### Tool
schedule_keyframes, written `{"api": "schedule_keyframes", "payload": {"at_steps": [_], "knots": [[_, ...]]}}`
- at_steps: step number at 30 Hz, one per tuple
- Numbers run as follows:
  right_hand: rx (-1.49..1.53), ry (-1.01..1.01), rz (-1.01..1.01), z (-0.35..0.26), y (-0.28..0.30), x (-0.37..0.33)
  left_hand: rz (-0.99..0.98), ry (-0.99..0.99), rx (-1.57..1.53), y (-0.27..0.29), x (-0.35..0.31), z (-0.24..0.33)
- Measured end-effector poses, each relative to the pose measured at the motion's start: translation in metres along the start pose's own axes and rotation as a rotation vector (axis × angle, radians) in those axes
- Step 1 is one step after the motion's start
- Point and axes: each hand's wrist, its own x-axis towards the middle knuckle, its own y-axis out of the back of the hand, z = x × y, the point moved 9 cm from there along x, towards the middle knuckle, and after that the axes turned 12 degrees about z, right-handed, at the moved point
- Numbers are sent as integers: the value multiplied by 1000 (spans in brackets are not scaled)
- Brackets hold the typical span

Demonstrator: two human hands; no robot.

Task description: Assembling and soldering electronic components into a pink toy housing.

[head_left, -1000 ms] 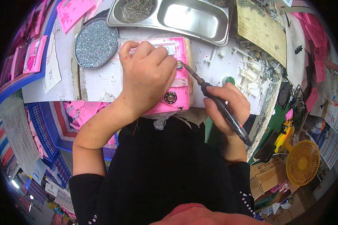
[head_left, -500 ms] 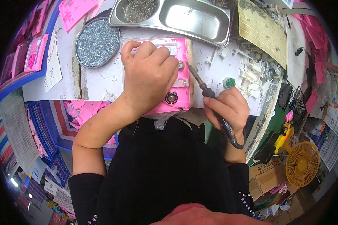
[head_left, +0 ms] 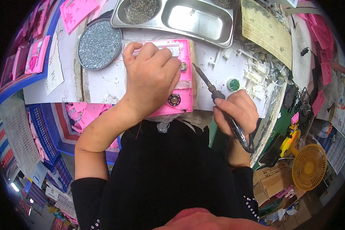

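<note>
A pink plastic casing point(head_left: 185, 102) lies on the table in front of me, with a small round speaker point(head_left: 174, 100) near its lower edge and a small metal part point(head_left: 183, 66) by its right side. Over the casing's left half, my left hand point(head_left: 152, 73) is closed, its fingers curled downward; whatever they grip is hidden. A thin red wire shows beside its forearm. My right hand point(head_left: 237, 115) grips a soldering iron point(head_left: 217, 93) by its dark handle. The iron's tip points up and left, just right of the casing and apart from it.
A round dish of small screws point(head_left: 99, 44) stands left of the casing. Behind it sits a steel tray point(head_left: 197, 23). To the right are a small green-filled pot point(head_left: 233, 84) and loose white plastic parts point(head_left: 257, 78). A yellow fan point(head_left: 309, 167) is at lower right.
The soldering iron and my right hand have moved right, taking the tip away from the metal part at the casing's right side. My left hand has stayed nearly in place.
</note>
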Motion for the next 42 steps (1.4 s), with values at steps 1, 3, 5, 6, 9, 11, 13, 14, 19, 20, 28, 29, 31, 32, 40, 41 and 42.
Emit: {"api": "schedule_keyframes", "payload": {"at_steps": [1, 3, 5, 6, 9, 11, 13, 14, 19, 20, 28, 29, 31, 32, 40, 41, 42], "knots": [[3, -4, -5, 1, 0, 0, 0, 1, -1, 0, 0, 0], [11, -9, -10, 2, 0, -1, -3, 3, 1, 0, 0, 0], [17, -14, -9, 2, -1, 0, -4, 3, 1, -1, 0, 0], [18, -16, -9, 3, -1, -1, -4, 2, 0, 0, 0, 0], [19, -20, -26, 3, -1, -2, 7, 4, -14, 0, -1, -1], [18, -19, -56, 2, -1, -3, 8, 3, -16, 1, -1, -1], [21, -15, -15, 3, -1, -3, 2, -1, -9, 0, 0, 0], [23, -12, 4, 4, 0, -2, 0, 0, -8, 0, 0, 0], [20, -18, -11, 5, -1, -3, -8, 4, -7, 0, 0, -1], [17, -17, -12, 5, -1, -3, -6, 1, -6, 0, 0, 0], [21, -18, 2, 4, 0, -2, -4, -5, -3, 1, 0, 0], [22, -18, 3, 4, 0, -2, -2, -4, -5, 1, 0, 0], [28, -12, -33, 4, -1, -4, 3, -1, -10, 1, -1, -1], [30, -10, -51, 3, -2, -4, 8, -2, -17, 2, -1, 0], [22, -31, 8, 5, 1, -1, 62, 15, -134, 15, -5, -1], [22, -32, 7, 5, 1, -1, 59, 6, -134, 16, -6, 0], [21, -29, 10, 4, 1, -1, 56, -2, -134, 16, -7, 0]]}}
